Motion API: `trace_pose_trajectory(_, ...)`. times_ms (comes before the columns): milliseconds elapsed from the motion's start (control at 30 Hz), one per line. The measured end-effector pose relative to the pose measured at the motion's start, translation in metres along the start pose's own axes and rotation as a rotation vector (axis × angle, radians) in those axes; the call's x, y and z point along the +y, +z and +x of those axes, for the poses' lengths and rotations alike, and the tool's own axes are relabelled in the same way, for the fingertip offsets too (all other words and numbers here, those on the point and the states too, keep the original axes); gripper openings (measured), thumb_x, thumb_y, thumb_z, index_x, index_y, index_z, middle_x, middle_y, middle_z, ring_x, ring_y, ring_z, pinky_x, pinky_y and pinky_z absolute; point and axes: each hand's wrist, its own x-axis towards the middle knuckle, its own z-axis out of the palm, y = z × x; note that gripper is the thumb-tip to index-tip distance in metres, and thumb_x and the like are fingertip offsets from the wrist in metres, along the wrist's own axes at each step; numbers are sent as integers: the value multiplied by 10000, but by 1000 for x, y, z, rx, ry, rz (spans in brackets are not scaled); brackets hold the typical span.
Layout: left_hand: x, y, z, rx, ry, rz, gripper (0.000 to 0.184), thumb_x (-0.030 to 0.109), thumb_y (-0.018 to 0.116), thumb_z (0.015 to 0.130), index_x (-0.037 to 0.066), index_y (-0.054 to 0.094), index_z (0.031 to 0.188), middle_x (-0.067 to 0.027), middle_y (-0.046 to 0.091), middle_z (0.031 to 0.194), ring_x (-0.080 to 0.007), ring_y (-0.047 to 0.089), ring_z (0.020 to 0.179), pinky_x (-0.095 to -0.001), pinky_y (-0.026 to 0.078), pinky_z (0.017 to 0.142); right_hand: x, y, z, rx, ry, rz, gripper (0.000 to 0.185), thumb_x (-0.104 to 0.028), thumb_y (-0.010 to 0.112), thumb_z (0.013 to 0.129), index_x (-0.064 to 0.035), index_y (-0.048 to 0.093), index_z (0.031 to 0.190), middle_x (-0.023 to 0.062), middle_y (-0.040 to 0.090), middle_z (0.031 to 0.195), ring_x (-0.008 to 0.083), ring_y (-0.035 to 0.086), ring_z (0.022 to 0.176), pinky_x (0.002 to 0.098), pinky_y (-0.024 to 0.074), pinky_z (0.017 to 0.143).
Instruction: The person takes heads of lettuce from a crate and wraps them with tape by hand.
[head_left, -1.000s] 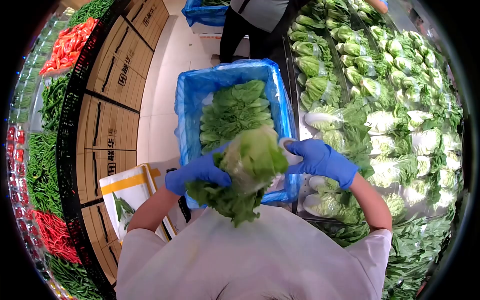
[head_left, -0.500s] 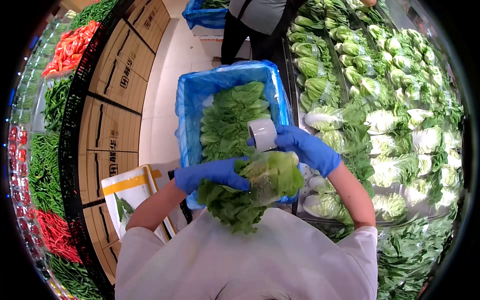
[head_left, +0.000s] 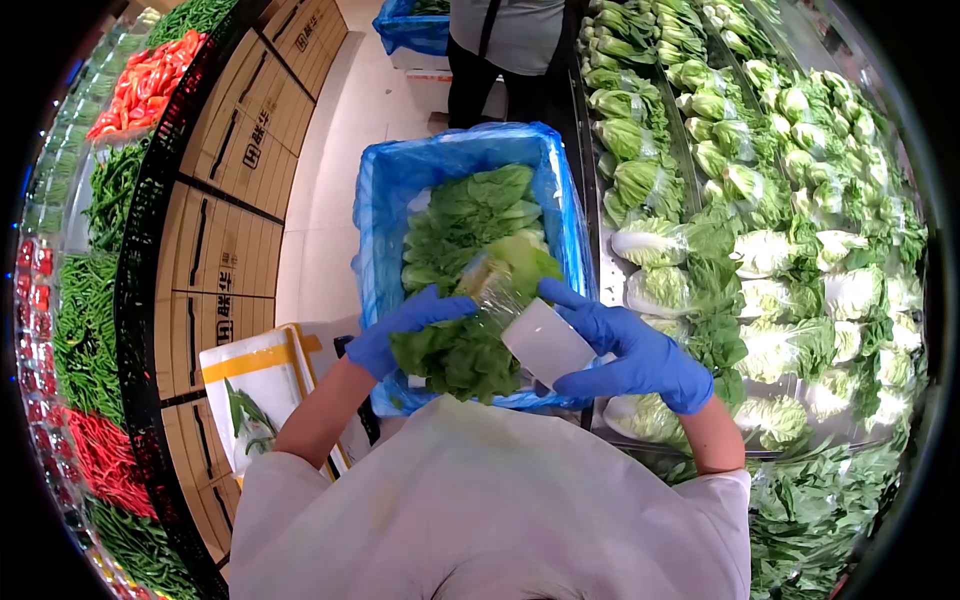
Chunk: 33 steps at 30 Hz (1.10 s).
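Head view, blue-lined crate (head_left: 374,235) of leafy greens (head_left: 465,210), lettuce (head_left: 452,358) over near end, left hand (head_left: 405,325) grasping its left side, right hand (head_left: 642,350) gripping white roll (head_left: 546,343) alongside.

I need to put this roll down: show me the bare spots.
Bare floor runs between the brown panels and the blue-lined crate. The white box shows bare surface around its green leaves. Crowded: the crate, with its leafy heads, and the cabbage rows at right.

The slatted brown panels (head_left: 215,160) along the left side carry a dark boxed letter H (head_left: 251,156) beside the characters 联华 (head_left: 262,127), seen three times (running upward, turned sideways); finer lettering (head_left: 228,258) near the lowest is too small to read.
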Motion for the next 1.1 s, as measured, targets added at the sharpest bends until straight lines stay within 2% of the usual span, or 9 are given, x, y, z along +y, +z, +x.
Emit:
trace_pose_trajectory(267, -53, -59, 2, -127, 25, -439, 461, 94, 479, 880, 48, 324, 1312, -81, 483, 1218, -166, 529, 1038, -299, 466, 871, 39, -8, -3, 189, 119, -221, 485, -285, 785, 629, -24, 628, 1005, 148, 571, 1108, 299, 410, 1193, 363, 357, 958)
trace_pose_trajectory(400, -48, -41, 5, -76, -58, -166, 424, 57, 433, 888, 46, 349, 1304, -75, 514, 1179, -148, 539, 1004, -268, 465, 851, 46, -7, 8, 183, -61, -362, 528, -310, 769, 643, -16, 602, 1049, 171, 572, 1090, 308, 465, 1138, 354, 377, 942)
trace_pose_trajectory(500, -42, -52, 15, -216, -93, -14, 422, 224, 421, 929, 36, 351, 1301, -108, 450, 1263, -207, 476, 1124, -345, 411, 957, 46, -7, 12, 188, -215, -556, 509, -283, 734, 683, -15, 578, 1087, 181, 578, 1059, 300, 493, 1105, 352, 390, 930)
trace_pose_trajectory(600, 2, 5, 2, -314, 8, 457, 722, 119, 702, 714, 45, 330, 1329, -61, 449, 1275, -135, 444, 1130, -271, 348, 980, 57, -15, 12, -60, -57, -767, 474, -231, 668, 772, -20, 505, 1163, 110, 521, 1181, 222, 482, 1110, 345, 381, 944)
trace_pose_trajectory(633, 7, 10, 4, -315, 7, 457, 722, 119, 702, 714, 45, 330, 1329, -61, 449, 1275, -135, 444, 1130, -271, 348, 980, 72, -14, 8, -87, -41, -259, 456, -206, 603, 820, -30, 458, 1215, 103, 500, 1210, 212, 480, 1109, 337, 381, 950)
trace_pose_trajectory(767, 16, 12, 8, -176, -128, 574, 1011, 16, 776, 474, 62, 289, 1359, -30, 453, 1258, -130, 422, 1126, -255, 327, 963, 111, -5, 13, -53, 135, 540, 586, -54, 587, 789, -26, 339, 1319, 83, 462, 1263, 163, 457, 1123, 305, 374, 955)
trace_pose_trajectory(867, 16, 14, 8, -149, -185, 220, 945, -18, 759, 457, 64, 356, 1308, -23, 476, 1218, -123, 440, 1087, -253, 357, 926, 97, -3, 14, -43, 161, 424, 566, 3, 546, 802, -13, 325, 1323, 81, 452, 1270, 157, 458, 1115, 288, 367, 958)
trace_pose_trajectory(967, 21, 20, 10, -334, -191, 581, 780, 37, 771, 516, 83, 432, 1218, -20, 531, 1121, -114, 481, 1011, -266, 396, 869, 125, -9, 26, -90, -46, -15, 575, -5, 552, 800, 5, 313, 1322, 98, 463, 1250, 147, 458, 1103, 277, 369, 952)
trace_pose_trajectory(1100, 24, 43, 4, -393, -138, 987, 684, 277, 807, 581, 102, 471, 1150, -89, 598, 965, -170, 564, 898, -291, 441, 770, 103, -3, 29, -25, 256, 434, 539, -59, 550, 813, 37, 331, 1296, 128, 492, 1198, 164, 482, 1083, 279, 386, 939)
